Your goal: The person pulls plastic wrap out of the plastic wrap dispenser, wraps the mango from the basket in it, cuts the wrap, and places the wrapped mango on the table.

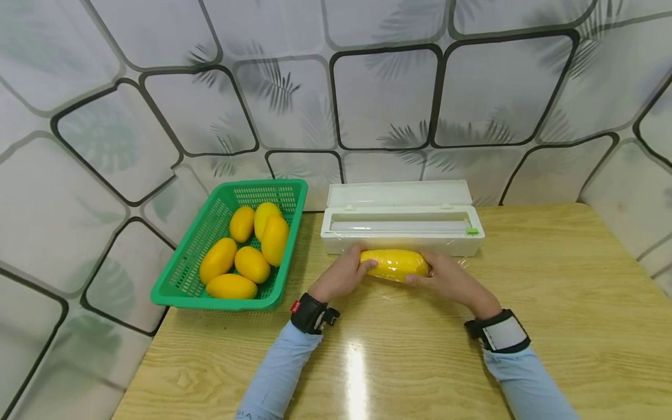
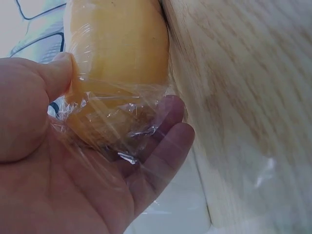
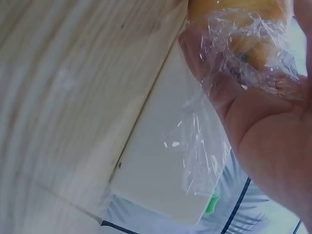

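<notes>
A yellow mango lies crosswise between the two hands, with clear cling film around it. The left hand grips its left end, thumb on one side and fingers on the other. At the opposite end the right hand holds the mango, and crumpled film bunches there against the fingers. A loose flap of film trails past the right hand in the right wrist view. Just behind the mango stands a white cling film dispenser, lid raised, its roll showing inside.
A green plastic basket with several yellow mangoes stands on the left of the wooden table. The dispenser carries a small green slider at its right end. A patterned wall covering rises behind the table.
</notes>
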The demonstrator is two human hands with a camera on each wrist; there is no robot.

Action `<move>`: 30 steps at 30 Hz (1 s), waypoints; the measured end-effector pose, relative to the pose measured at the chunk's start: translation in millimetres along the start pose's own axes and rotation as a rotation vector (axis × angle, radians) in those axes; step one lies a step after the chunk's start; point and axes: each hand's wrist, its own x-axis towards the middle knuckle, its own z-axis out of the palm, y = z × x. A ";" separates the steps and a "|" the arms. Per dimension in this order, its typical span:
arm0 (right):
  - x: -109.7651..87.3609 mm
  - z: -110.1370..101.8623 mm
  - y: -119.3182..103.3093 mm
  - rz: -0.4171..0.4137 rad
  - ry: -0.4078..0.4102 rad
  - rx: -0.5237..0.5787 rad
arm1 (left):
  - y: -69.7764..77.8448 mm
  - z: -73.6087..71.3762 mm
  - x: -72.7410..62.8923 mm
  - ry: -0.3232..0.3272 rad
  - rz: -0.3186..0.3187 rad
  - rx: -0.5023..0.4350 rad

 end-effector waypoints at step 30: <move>-1.7 1.2 -3.8 0.108 0.096 -0.009 | -3.4 2.6 -3.0 0.096 0.079 0.128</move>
